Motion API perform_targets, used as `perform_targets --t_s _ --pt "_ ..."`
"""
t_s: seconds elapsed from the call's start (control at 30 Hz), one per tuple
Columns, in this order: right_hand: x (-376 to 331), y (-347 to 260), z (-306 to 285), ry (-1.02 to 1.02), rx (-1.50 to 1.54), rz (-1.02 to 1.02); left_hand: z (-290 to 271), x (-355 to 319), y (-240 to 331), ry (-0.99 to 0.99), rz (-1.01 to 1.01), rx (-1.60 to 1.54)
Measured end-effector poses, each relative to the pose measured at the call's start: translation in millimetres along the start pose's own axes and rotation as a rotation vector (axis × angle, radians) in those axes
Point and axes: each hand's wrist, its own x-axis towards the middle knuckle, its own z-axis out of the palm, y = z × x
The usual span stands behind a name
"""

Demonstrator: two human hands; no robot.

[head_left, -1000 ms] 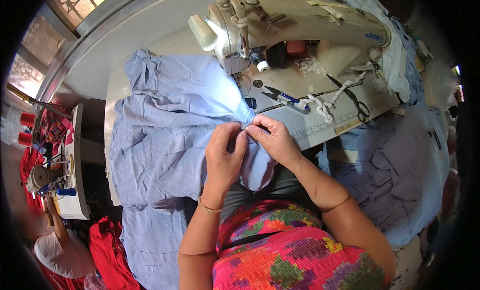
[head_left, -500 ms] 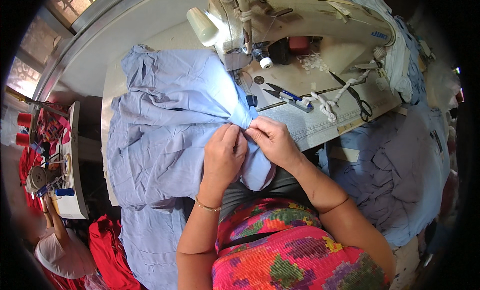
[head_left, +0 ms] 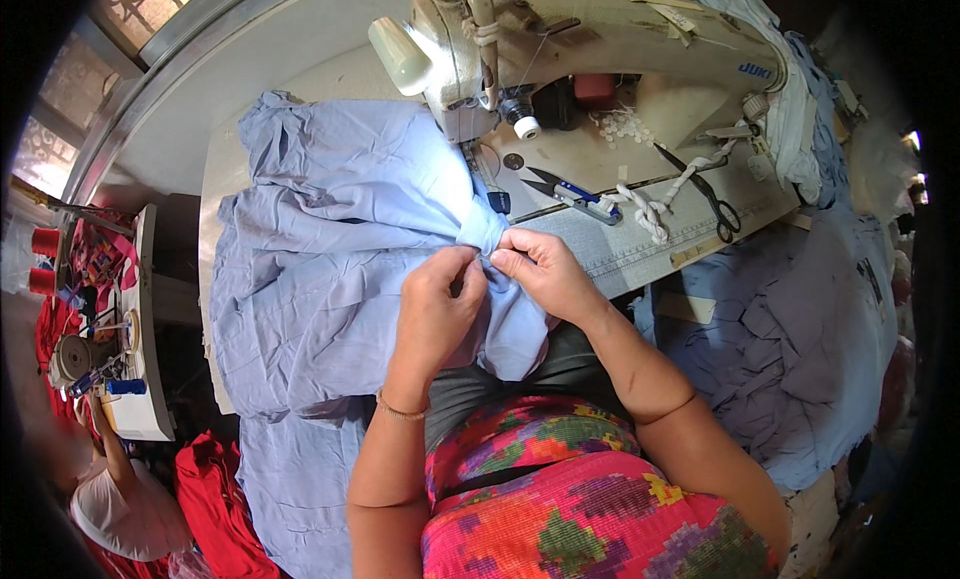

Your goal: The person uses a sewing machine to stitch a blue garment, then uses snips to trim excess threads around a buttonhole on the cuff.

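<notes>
A light blue garment (head_left: pixel 320 194) lies wrinkled across the sewing table, with a folded part of it drawn toward my lap. My right hand (head_left: pixel 545 272) pinches a narrow folded edge of this cloth between thumb and fingers. Close on its left, my left hand (head_left: pixel 438 297) is closed in a pinch against the same cloth; exactly what its fingertips grip is partly hidden. Just beyond both hands stands the sewing machine (head_left: pixel 590 39), its lamp lighting the fabric beside the needle area.
Thread snips (head_left: pixel 572 196), black scissors (head_left: pixel 715 201) and a knotted white cord (head_left: pixel 645 214) lie right of the needle. Small white buttons (head_left: pixel 622 126) are scattered under the machine arm. More blue cloth (head_left: pixel 770 349) is heaped at right. Another person (head_left: pixel 125 499) works at far left.
My left hand has shifted slightly left and its fingers sit a little apart from my right hand. The right hand keeps its pinch on the garment's fold.
</notes>
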Motion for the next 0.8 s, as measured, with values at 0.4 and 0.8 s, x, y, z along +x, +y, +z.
perform_targets --t_s 0.4,0.8 --pt "0 -2 11 0.133 0.057 -0.161 -1 0 8 0.043 0.043 -0.171" --pt "0 -17 -13 0.207 -0.799 -0.425 13 1 -10 -0.022 -0.318 -0.691"
